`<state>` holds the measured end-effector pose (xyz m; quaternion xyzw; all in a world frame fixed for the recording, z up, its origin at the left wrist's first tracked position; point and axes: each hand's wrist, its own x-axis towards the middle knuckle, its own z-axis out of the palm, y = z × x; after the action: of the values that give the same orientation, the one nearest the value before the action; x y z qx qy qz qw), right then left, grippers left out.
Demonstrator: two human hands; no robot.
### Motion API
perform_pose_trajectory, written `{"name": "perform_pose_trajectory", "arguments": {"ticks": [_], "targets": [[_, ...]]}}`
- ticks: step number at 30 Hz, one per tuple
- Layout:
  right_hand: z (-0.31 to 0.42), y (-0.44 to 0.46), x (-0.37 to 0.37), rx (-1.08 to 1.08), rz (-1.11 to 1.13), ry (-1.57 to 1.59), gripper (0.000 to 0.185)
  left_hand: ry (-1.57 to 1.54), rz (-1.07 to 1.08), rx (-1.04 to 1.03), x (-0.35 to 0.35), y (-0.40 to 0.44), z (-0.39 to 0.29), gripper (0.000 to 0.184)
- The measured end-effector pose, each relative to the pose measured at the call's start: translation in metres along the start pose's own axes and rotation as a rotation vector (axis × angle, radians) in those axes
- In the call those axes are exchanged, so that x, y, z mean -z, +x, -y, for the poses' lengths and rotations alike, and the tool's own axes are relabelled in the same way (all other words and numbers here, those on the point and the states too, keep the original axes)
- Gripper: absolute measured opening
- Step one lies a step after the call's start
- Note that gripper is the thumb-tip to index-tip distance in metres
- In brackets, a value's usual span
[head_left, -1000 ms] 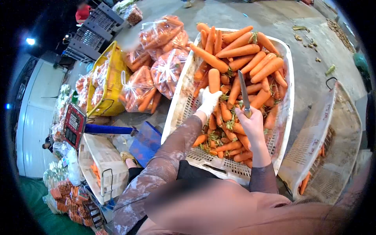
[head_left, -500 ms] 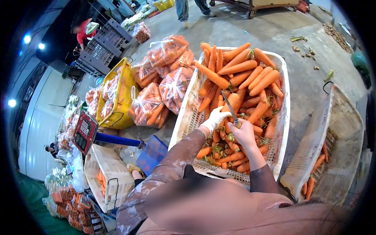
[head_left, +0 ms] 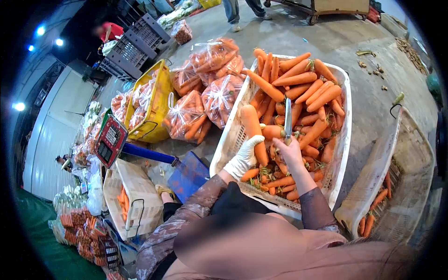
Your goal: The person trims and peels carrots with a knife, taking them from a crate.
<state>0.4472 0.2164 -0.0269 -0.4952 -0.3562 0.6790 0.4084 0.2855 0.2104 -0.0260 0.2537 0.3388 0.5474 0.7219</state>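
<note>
My left hand (head_left: pixel 242 156), in a white glove, is closed around a large carrot (head_left: pixel 252 128) and holds it nearly upright over the left side of a white crate (head_left: pixel 344 140). Bare, my right hand (head_left: pixel 290 151) grips a knife (head_left: pixel 288 114) by its handle, the blade pointing up and away from me. Beneath both hands lies a heap of carrots (head_left: pixel 308 135), some with green stem ends, filling the crate. The knife blade is apart from the held carrot.
Bagged carrots (head_left: pixel 186 114) and a yellow crate (head_left: pixel 151 102) stand left of the white crate. Nearer are a scale (head_left: pixel 112 135) with a blue platform (head_left: pixel 189 175) and another white crate (head_left: pixel 135 200). A tilted crate (head_left: pixel 387 172) holds a few carrots at right. Another person's legs (head_left: pixel 233 11) show behind.
My left hand has moved left and lifted the large carrot out of the heap. My right hand has shifted slightly, and the knife now points more straight up. The view has turned a little.
</note>
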Motion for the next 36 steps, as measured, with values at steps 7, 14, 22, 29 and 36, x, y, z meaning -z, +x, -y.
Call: {"name": "perform_pose_trajectory", "arguments": {"ticks": [7,14,22,29,36], "targets": [[0.001,0.008,0.011,0.266,-0.109,0.083,0.032,0.497,0.098,0.069,-0.001,-0.023,-0.014,0.052],[0.004,0.009,0.025,0.43,-0.19,-0.193,0.031,0.688,0.025,-0.165,0.008,-0.036,-0.005,0.071],[-0.008,0.005,0.007,0.33,0.047,0.001,0.02,0.597,0.166,0.069,0.034,-0.037,0.021,0.075],[0.005,0.006,0.027,0.657,-0.357,-0.884,0.023,0.254,-0.245,0.006,0.004,-0.06,-0.01,0.047],[0.005,-0.002,0.025,0.721,-0.328,-1.338,0.016,0.234,-0.229,-0.031,0.001,-0.074,-0.027,0.066]]}}
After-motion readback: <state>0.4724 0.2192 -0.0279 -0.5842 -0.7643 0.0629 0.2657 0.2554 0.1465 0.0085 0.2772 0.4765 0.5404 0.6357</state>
